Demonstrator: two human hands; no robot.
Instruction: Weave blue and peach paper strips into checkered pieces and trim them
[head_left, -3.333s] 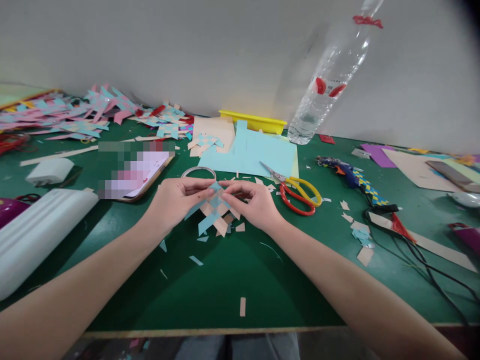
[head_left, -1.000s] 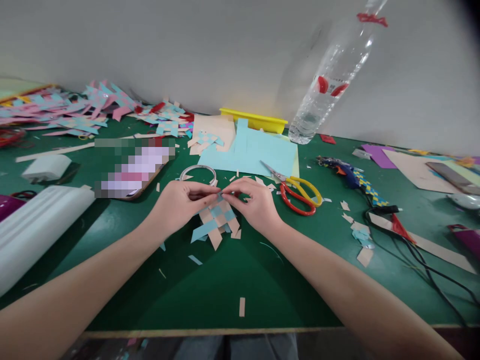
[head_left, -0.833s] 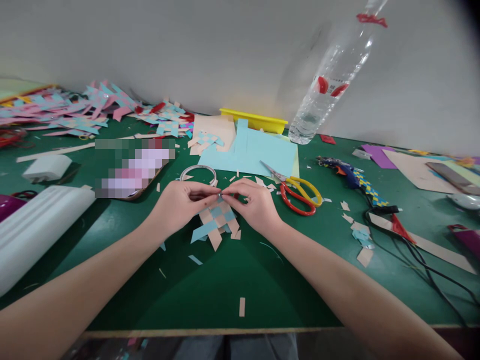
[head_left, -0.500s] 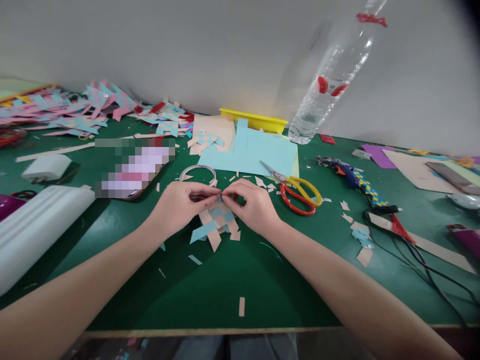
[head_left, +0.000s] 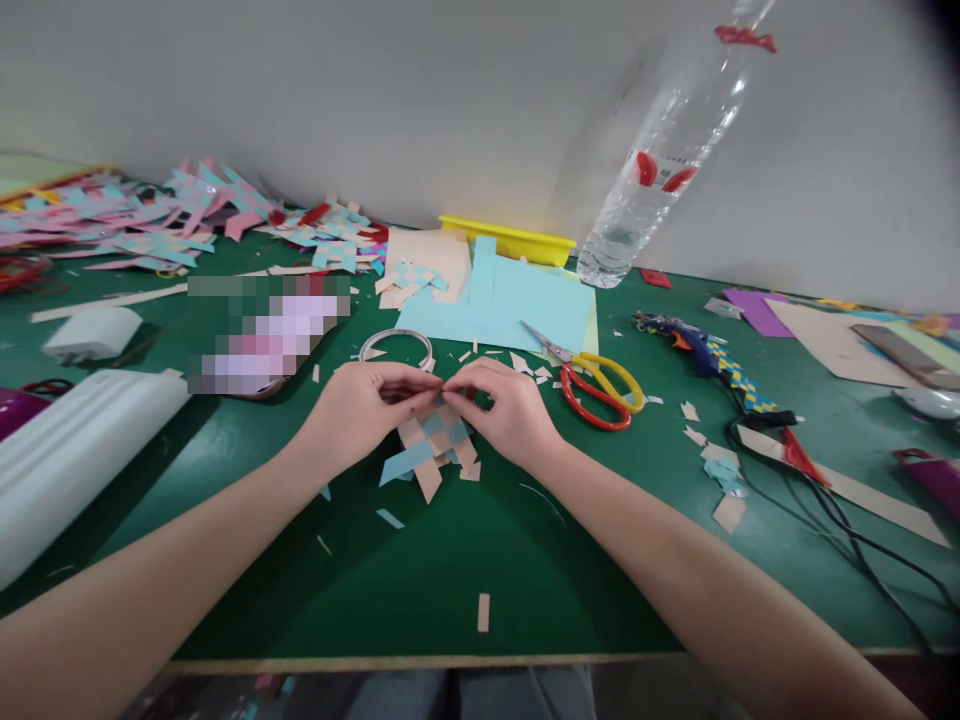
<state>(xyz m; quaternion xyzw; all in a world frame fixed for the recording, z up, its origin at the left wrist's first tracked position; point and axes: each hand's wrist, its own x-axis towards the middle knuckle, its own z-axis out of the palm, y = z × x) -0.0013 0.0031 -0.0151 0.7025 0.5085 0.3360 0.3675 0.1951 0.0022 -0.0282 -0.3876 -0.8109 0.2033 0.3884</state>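
A small woven paper piece (head_left: 435, 442) of peach and light blue strips hangs between my hands, its strip ends pointing toward me. My left hand (head_left: 373, 402) pinches its upper edge with thumb and forefinger. From the other side my right hand (head_left: 501, 405) pinches the same edge, so that the fingertips of both hands meet there. The fingers hide the top of the weave. Just behind my left hand lies a silvery ring (head_left: 395, 349). Scissors (head_left: 598, 385) with one red and one yellow handle loop rest to the right of my right hand, amid paper scraps.
Light blue paper sheets (head_left: 525, 305) lie at the back before a yellow tray (head_left: 517, 240). A plastic bottle (head_left: 652, 175) stands behind. Glue gun (head_left: 694, 345) and cables are on the right; a phone (head_left: 270, 340), white charger (head_left: 94, 333) and heaped woven strips (head_left: 150, 215) on the left.
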